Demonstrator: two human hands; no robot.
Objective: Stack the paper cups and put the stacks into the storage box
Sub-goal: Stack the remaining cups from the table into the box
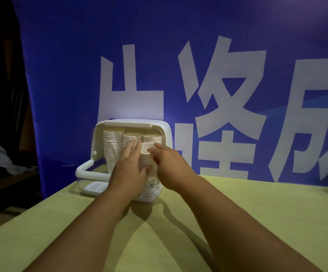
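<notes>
A yellow-green table (237, 222) lay nearest. Over its far side the left hand (126, 171) and right hand (172, 167) both curled their fingers round a stack of paper cups (147, 156), held at the open front of the white storage box (164, 132). Three more stacks (113, 143) stood inside. Behind hung a blue banner (80, 65) with large white Chinese characters, cropped and partly hidden; left of it the room was dark
</notes>
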